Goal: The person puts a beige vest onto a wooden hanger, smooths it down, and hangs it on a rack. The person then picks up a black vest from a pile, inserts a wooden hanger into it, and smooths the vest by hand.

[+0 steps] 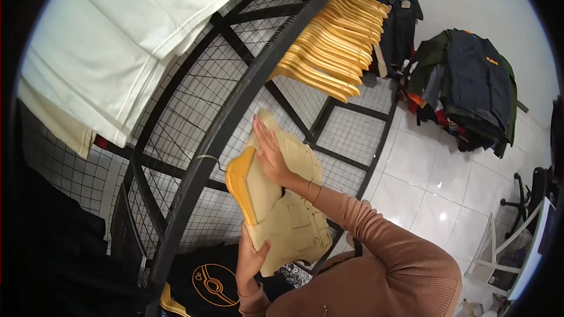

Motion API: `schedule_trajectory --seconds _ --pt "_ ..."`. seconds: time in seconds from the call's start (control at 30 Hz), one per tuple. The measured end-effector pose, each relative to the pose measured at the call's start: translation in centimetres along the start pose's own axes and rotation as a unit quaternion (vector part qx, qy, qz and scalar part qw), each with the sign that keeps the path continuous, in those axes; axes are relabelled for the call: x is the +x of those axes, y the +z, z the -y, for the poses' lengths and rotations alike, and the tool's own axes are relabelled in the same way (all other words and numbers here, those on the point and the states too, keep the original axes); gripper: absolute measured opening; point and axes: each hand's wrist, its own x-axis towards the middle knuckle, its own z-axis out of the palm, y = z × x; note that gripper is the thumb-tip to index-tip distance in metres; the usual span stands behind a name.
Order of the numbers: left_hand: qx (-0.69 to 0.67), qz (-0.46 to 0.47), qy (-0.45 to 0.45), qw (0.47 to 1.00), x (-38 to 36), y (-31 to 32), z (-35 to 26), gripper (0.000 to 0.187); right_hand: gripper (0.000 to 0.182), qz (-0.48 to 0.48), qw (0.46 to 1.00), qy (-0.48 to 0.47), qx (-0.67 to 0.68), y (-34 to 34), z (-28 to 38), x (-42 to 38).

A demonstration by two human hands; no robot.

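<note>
**Hanging a cream garment on the black rail**

Hanging from a yellow wooden hanger [241, 185], hooked by its thin metal hook onto the black rail [235, 111]: a pale cream garment [291, 211], thick and lightly creased, with stitched seams and what looks like a patch pocket on its lower part. Draped over the hanger's shoulder, pale fabric against the brighter yellow wood, lower edge falling just above a black shirt with a yellow circular print [211, 282].

Pressed flat on the upper cloth, the right hand [270, 152], fingers straight and together, gripping nothing. Closed on the lower hem, the left hand [249, 258], thumb on the front of the cloth, fingers behind.

Further along the same rail, a tight row of empty yellow hangers [335, 41]. Behind the rail, wire-grid panels [194, 100]. Above left, folded white cloth [117, 41]. Beyond, on the white tiled floor [435, 182], a heap of dark clothes [470, 88].
</note>
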Motion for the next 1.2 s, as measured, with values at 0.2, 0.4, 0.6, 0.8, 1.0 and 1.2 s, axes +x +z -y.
schedule_trajectory --seconds 0.2,0.4,0.6,0.8,1.0,1.2 --pt "-0.066 -0.034 -0.062 0.995 -0.4 -0.5 0.1 0.065 0.041 0.112 0.924 0.363 0.040 2.5 -10.5 -3.2" --pt "-0.038 -0.072 -0.106 0.991 -0.4 0.2 0.0 0.055 0.027 0.090 0.974 -0.191 0.076 -2.7 -1.7 5.2" --pt "0.006 -0.099 -0.111 0.989 -0.4 1.1 -1.3 0.049 0.020 0.160 0.987 -0.022 0.012 0.7 -12.8 8.1" --pt "0.005 -0.123 -0.103 0.987 0.2 1.5 -1.4 0.048 0.019 0.177 0.969 -0.124 0.121 0.9 -7.8 6.6" --pt "-0.029 -0.141 -0.116 0.983 0.0 1.9 -1.4 0.048 0.024 0.320 0.938 0.131 -0.035 4.0 -17.2 8.1" --pt "-0.063 -0.133 -0.127 0.981 0.2 1.7 -0.4 0.057 0.025 0.151 0.979 -0.123 0.055 1.5 -9.6 8.0"
